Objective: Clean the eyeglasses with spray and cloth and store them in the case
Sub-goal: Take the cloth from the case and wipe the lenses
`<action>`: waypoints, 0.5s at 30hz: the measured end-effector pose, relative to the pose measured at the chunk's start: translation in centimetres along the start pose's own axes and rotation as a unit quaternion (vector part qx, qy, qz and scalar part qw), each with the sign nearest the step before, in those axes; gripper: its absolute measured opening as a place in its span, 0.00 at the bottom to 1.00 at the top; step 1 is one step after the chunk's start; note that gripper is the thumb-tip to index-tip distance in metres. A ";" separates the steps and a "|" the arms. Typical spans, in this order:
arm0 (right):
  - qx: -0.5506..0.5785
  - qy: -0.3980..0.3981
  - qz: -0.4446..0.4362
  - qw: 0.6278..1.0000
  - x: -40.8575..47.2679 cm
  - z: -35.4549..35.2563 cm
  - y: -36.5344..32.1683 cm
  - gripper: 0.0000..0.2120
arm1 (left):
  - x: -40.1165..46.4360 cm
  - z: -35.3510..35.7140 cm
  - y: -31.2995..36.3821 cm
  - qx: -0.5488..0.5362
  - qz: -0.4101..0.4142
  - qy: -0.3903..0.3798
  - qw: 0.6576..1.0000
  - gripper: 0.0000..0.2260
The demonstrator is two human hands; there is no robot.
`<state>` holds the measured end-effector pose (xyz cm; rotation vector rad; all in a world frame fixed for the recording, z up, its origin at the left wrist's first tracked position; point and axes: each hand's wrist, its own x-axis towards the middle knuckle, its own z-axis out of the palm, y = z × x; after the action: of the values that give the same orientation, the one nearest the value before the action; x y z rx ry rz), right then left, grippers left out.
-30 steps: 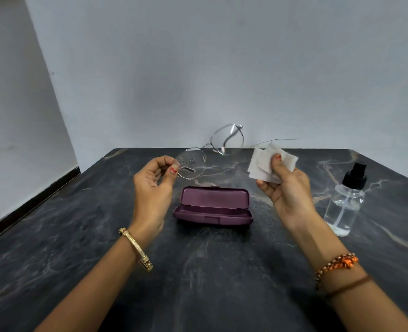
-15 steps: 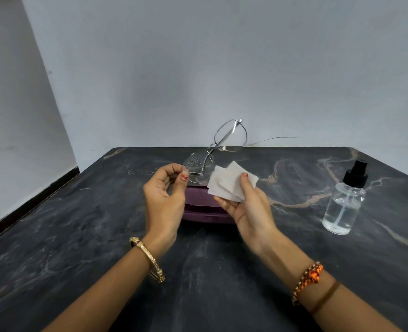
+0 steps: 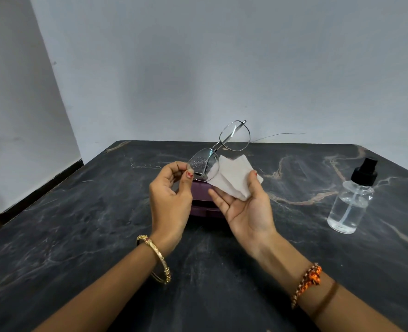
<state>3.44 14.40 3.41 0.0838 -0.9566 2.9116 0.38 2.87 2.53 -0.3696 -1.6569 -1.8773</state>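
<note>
My left hand pinches the near lens rim of the metal-framed eyeglasses, held up above the table. The near lens is speckled with spray droplets. My right hand lies palm up with its thumb pressing a folded white cloth, whose edge touches the wet lens from behind. The purple case sits on the table beneath both hands and is mostly hidden. A clear spray bottle with a black pump stands upright at the right.
The dark marble table runs to a grey wall at the back. Its left edge drops off beside a white wall. A thin wire lies along the far table edge.
My right hand has carried the cloth leftward from near the bottle side until it meets the near lens. The left hand and glasses shifted slightly right, now covering the case.
</note>
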 end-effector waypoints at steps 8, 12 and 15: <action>-0.032 -0.025 0.012 0.999 -0.2 0.2 0.2 0.15 | 0.1 -0.2 0.1 0.021 0.023 -0.014 0.999 0.14; -0.065 -0.046 0.011 0.997 -0.4 0.2 0.4 0.14 | -0.2 -0.1 0.3 0.036 0.034 -0.050 0.997 0.13; -0.078 -0.052 -0.003 0.996 -0.4 0.2 0.4 0.11 | -0.5 -0.2 0.6 0.055 0.042 -0.084 0.994 0.13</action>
<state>3.76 13.93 3.32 0.2309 -1.1945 2.8396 1.11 2.81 2.70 -0.5565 -1.8170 -1.7249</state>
